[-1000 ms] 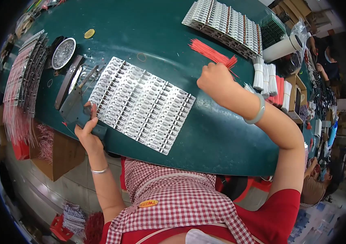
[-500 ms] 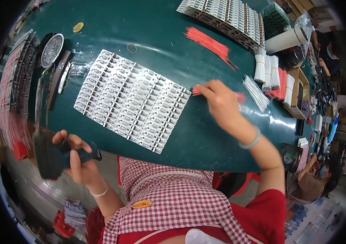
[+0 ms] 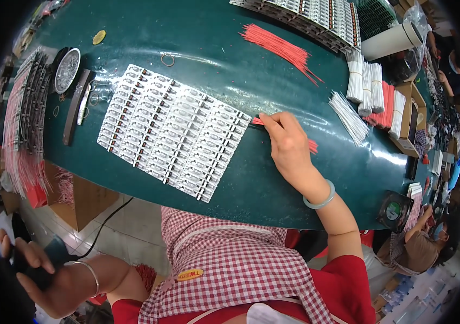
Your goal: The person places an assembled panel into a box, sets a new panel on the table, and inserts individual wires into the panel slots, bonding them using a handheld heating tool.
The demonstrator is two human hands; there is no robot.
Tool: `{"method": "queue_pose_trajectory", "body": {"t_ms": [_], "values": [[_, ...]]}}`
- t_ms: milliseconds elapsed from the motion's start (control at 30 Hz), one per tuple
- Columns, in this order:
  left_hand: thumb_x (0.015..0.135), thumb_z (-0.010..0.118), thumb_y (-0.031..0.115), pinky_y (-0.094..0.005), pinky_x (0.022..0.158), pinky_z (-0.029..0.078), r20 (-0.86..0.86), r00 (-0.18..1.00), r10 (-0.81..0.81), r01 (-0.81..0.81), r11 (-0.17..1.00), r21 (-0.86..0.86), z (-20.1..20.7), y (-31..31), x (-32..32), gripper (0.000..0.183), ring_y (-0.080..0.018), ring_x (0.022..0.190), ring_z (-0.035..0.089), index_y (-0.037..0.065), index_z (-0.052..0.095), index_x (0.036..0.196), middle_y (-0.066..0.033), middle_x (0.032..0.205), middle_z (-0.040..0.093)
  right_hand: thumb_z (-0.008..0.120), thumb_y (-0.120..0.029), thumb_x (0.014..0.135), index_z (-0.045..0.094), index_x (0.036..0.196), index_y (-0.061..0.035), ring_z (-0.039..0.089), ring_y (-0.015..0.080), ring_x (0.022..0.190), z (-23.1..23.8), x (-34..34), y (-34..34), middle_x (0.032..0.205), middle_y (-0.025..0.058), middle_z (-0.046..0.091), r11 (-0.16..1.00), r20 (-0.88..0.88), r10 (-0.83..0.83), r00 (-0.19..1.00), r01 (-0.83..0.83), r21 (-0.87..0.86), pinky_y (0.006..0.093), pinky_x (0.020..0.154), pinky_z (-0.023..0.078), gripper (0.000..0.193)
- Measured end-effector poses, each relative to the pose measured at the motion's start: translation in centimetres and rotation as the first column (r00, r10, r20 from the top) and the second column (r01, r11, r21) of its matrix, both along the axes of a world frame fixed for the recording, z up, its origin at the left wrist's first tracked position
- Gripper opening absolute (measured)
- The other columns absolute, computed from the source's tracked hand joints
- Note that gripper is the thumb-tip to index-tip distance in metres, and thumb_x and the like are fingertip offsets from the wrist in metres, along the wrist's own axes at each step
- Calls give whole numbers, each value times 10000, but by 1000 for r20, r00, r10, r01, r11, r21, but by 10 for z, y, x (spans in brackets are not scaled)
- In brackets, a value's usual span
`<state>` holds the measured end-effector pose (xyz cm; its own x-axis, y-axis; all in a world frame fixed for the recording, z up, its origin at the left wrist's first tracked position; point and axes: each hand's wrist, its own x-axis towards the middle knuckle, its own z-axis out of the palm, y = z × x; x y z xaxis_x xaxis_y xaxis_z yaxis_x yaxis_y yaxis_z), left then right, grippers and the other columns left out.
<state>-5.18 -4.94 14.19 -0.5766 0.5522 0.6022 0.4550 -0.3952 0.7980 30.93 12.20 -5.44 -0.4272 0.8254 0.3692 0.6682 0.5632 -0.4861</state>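
Green table (image 3: 294, 200), tiled floor (image 3: 130, 229); right grip (image 3: 290, 148) pinches red wires (image 3: 312, 146); left grip (image 3: 56, 283) holds dark tool (image 3: 56, 251).

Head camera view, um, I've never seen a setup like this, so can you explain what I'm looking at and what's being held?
There's no robot, only a person's two bare hands. A head-worn fisheye camera looks down at them, so straight edges bend. The left hand, beyond the near edge of the green table, holds a dark tool, blurred. The right hand pinches thin red strands beside the right corner of a silvery panel lying on the table. Also on the table are a red bundle, a splayed white bundle, a pale-rimmed dish and stacked panels.
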Motion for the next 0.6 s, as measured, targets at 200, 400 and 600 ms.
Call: {"method": "queue_pose_trajectory", "body": {"t_ms": [200, 400, 600], "values": [[844, 621, 224, -194, 430, 336, 366, 925, -99, 204, 944, -261, -61, 11, 55, 607, -110, 489, 456, -182, 486, 1276, -281, 1148, 611, 670, 53, 692, 698, 1005, 6, 621, 248, 841, 32, 0, 7, 918, 83, 603, 991, 185, 72, 980, -92, 98, 349, 657, 545, 318], [795, 743, -46, -202, 434, 400, 641, 759, -112, 423, 835, -354, -118, 32, 122, 572, -83, 556, 534, -68, 541, 1330, -216, 1182, 666, 681, 40, 672, 692, 995, 14, 625, 242, 793, 9, 1, 2, 909, 90, 623, 978, 115, 50, 992, -72, 198, 344, 620, 530, 324], [832, 744, -37, -251, 631, 471, 336, 905, -261, 423, 644, -638, -152, 18, 132, 378, -127, 743, 606, -55, 632, 1193, -149, 1110, 689, 676, 35, 682, 688, 1012, 25, 617, 242, 744, -15, -9, -5, 916, 104, 645, 954, 11, 29, 1000, -31, 298, 336, 605, 512, 331]]}}
